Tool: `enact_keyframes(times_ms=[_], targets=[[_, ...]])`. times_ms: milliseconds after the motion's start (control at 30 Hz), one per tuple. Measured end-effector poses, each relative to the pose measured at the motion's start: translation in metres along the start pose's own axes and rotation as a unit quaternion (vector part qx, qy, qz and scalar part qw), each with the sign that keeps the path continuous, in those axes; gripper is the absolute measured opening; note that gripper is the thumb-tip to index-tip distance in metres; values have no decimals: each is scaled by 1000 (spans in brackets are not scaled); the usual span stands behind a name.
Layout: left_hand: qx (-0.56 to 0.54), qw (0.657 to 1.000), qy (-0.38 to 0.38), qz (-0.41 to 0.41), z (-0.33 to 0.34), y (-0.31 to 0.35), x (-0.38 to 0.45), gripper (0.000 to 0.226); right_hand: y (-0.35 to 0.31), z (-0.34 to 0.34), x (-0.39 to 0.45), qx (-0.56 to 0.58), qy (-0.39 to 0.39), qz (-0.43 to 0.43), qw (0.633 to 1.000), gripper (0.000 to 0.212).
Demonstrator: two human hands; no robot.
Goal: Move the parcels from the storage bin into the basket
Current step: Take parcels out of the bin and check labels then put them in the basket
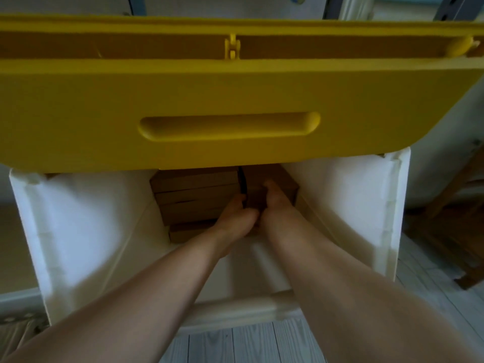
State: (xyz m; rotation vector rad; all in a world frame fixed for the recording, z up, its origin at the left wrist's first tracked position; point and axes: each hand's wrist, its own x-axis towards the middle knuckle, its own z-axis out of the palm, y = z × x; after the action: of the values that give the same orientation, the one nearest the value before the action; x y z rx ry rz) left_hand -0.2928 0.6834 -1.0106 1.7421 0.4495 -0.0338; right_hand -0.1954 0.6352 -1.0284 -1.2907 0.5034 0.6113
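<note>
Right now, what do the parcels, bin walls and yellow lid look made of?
Parcels: brown cardboard, matte, with flat panels and sharp edges. Bin walls: likely white plastic, smooth with a faint sheen. Yellow lid: moulded plastic, judging by its rounded recessed handle and semi-matte finish.

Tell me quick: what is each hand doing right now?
Left hand: grips the near edge of a brown parcel.
Right hand: fingers curled over the same parcel.

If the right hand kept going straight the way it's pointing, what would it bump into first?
Probably the brown parcel right under its fingertips; the right hand already seems to touch it, though the blur makes depth unsure.
</note>
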Motion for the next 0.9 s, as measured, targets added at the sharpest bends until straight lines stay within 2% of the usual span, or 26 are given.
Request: enact_keyframes(times_ms=[100, 233, 333, 400, 467, 500, 600, 700, 800, 900], targets=[[-17, 1000, 9, 3, -4, 4, -8, 19, -3, 2, -5, -7, 19, -25, 999, 55], [-78, 995, 56, 17, -6, 18, -26, 41, -11, 1, -29, 71, 36, -49, 996, 82], [-112, 991, 68, 12, -10, 34, -52, 26, -13, -12, -99, 73, 73, -66, 992, 82], [-129, 989, 67, -1, -14, 38, -74, 25, -6, -27, -147, 77, 86, -61, 991, 79], [-116, 991, 67, 1, -21, 36, -92, 44, 8, -45, -180, 60, 56, -49, 995, 69], [-113, 991, 71, 6, -27, 33, -99, 46, 14, -54, -197, 46, 39, -43, 997, 63], [-132, 988, 83, 0, -45, 34, -127, 27, 28, -71, -233, -4, 21, -46, 999, 67], [-156, 982, 109, 12, -63, 32, -153, 40, 35, -82, -255, -48, 1, -69, 996, 76], [-168, 978, 115, 43, -75, 31, -188, 35, 40, -97, -279, -60, -35, -76, 995, 67], [-152, 983, 77, 62, -84, 35, -224, 35, 42, -115, -301, -106, -97, -75, 987, 59]])
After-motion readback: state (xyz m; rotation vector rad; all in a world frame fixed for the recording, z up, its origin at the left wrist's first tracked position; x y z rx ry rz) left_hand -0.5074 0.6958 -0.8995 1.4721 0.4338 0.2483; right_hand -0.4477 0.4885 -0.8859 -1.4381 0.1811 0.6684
